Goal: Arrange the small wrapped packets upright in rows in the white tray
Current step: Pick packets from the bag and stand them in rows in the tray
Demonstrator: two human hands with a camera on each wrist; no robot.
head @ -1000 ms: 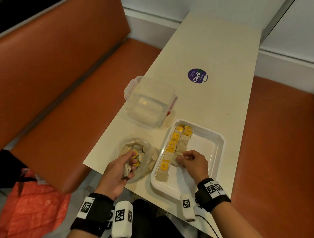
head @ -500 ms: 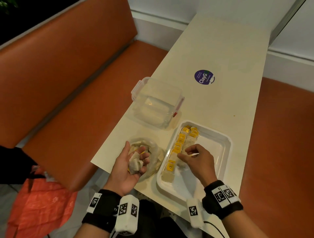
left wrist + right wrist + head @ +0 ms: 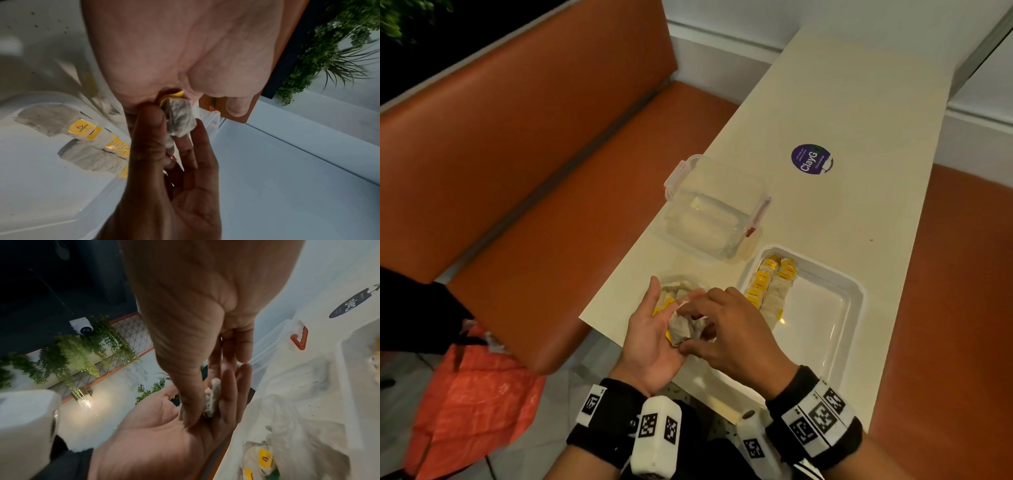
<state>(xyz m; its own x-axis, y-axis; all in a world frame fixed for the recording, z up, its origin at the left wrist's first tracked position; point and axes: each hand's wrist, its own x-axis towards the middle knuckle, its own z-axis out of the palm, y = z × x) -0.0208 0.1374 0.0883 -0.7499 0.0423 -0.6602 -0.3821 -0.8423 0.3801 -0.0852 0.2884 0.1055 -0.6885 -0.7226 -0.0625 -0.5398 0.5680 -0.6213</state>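
Observation:
The white tray [image 3: 858, 301] lies on the table at the right, with two rows of small yellow-labelled packets [image 3: 765, 286] along its left side. My left hand [image 3: 654, 329] is held palm up over the table's near edge, fingers straight, with a few wrapped packets [image 3: 683, 329] lying on them. My right hand [image 3: 709, 342] reaches across from the right and pinches one packet [image 3: 177, 119] between thumb and fingers. The right wrist view shows that packet [image 3: 212, 395] edge-on against the left fingers. The tray's rows [image 3: 84, 129] also show in the left wrist view.
A clear plastic bag [image 3: 678, 286] with more packets lies just beyond my left hand. Behind it stands a clear lidded container [image 3: 715, 212], and a round purple sticker [image 3: 812, 158] is farther back. An orange bench [image 3: 551, 192] runs along the table's left.
My left hand came out of the bag with a few packets and turned palm up. My right hand left the tray, moved left to that palm and took hold of a packet.

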